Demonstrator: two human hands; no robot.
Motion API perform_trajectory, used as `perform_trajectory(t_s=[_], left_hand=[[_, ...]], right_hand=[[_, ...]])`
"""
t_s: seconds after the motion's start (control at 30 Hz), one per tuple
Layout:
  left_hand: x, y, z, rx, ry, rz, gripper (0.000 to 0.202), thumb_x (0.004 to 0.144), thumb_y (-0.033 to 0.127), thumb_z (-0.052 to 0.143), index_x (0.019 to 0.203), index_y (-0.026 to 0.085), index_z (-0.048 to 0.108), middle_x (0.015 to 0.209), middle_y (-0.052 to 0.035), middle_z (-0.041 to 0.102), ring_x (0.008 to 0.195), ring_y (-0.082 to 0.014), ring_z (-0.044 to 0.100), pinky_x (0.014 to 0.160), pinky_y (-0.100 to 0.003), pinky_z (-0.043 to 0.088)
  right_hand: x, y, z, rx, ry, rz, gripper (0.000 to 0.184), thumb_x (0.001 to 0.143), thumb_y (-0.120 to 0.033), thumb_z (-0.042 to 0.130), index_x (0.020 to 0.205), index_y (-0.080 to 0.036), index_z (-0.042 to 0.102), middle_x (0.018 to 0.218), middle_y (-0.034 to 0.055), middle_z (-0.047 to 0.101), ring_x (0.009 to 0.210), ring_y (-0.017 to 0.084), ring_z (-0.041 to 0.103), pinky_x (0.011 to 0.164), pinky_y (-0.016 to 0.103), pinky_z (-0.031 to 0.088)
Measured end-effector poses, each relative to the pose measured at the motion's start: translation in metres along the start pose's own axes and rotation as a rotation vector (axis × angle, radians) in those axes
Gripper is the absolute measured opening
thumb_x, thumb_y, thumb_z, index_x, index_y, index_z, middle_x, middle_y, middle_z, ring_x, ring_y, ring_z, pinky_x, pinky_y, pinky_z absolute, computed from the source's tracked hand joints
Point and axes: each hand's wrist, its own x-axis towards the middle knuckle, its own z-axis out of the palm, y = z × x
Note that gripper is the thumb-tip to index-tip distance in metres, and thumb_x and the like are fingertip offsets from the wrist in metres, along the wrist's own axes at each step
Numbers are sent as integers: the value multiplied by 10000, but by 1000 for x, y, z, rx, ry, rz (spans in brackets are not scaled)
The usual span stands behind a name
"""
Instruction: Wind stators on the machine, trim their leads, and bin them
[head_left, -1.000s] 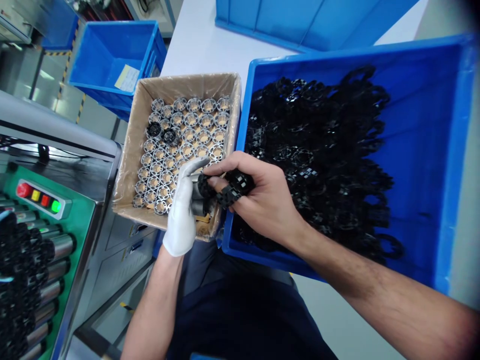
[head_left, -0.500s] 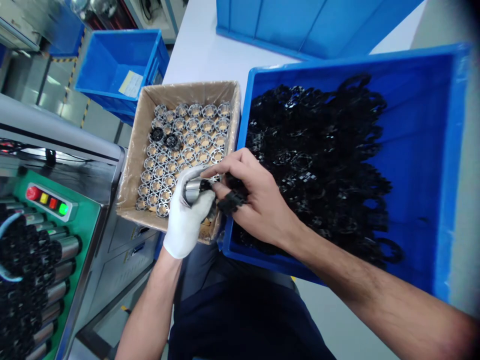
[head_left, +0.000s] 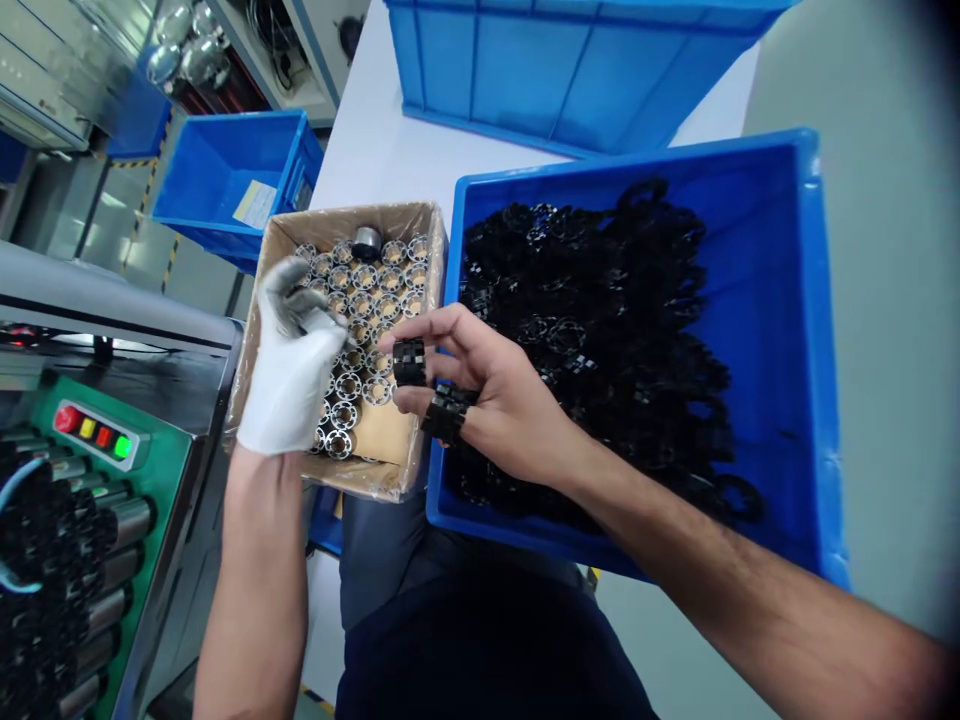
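Your right hand (head_left: 487, 400) pinched a black ring (head_left: 409, 362), spares threaded on its fingers; your gloved left hand (head_left: 292, 370) reached, fingers loosely curled, over the carton (head_left: 281, 232). Seat rings squarely.

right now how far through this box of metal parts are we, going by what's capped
Barely begun. In the cardboard box only one metal part at the far edge shows a dark cap; the other rows look bare. The right hand holds black rings. The gloved left hand hovers over the box. The blue bin remains heaped with rings.
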Motion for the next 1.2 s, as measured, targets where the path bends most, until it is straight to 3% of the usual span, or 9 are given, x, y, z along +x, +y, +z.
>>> perform_trajectory(t_s=[0.07,0.13,0.2,0.27,0.33,0.43,0.67,0.93,1.2], left_hand=[[-24,-5,10,-126,-10,-139,543,812,342,1018,1279,305,744,1107,-16,765,902,-164,752,726,-261,623],[-48,-11,23,-173,64,-267,466,949,588,898,1269,267,787,1111,-61,815,919,-208,805,651,-274,623],[-67,-17,35,-197,158,-347,620,1028,811,710,1239,239,821,1135,-90,845,1010,-260,841,699,-322,683],[-81,-23,44,-199,244,-351,709,1026,909,626,1143,243,838,1160,-84,861,1127,-293,845,824,-371,737],[-90,-26,48,-199,290,-319,677,1005,910,662,1064,257,831,1138,-63,867,1200,-311,840,952,-416,748],[-96,-28,48,-207,255,-295,621,1011,864,696,1092,262,823,1123,-61,867,1297,-352,825,1108,-503,715],[-98,-30,44,-206,108,-286,575,1119,769,578,1274,271,819,1479,-59,818,1559,-347,690,1362,-536,541],[-103,-35,41,-124,30,-234,592,1156,759,541,1415,284,783,1507,-64,810,1501,-312,728,1356,-517,548],[-103,-45,36,-128,86,-275,553,1126,759,621,1329,295,844,1438,-51,844,1457,-317,761,1344,-503,567]], right_hand=[[-1,-1,0,-45,3,-59,436,988,-337,940,1336,-224,703,1367,68,745,737,67,607,704,254,638],[-2,0,0,-80,10,-88,453,979,-297,942,1374,-221,735,1399,62,756,761,70,632,750,259,647],[-2,2,0,-110,18,-124,440,960,-258,960,1357,-219,774,1372,49,774,790,71,646,794,247,644],[-2,6,0,-134,13,-163,389,937,-240,985,1285,-215,814,1287,33,790,808,74,654,803,232,630],[-2,9,1,-162,-7,-181,369,925,-231,991,1255,-212,828,1249,31,784,804,75,658,775,225,618],[-4,13,1,-223,-36,-179,397,957,-174,916,1338,-207,808,1276,44,740,802,71,675,755,225,623],[-3,15,0,-351,23,-143,405,971,-225,927,1349,-194,787,1267,53,776,791,85,693,798,254,658],[-3,13,-4,-456,20,-157,362,942,-293,988,1263,-191,854,1019,17,797,777,115,676,769,272,602],[-2,15,-10,-450,-4,-177,402,904,-354,1039,1250,-200,906,1054,49,844,800,139,709,738,273,607]])
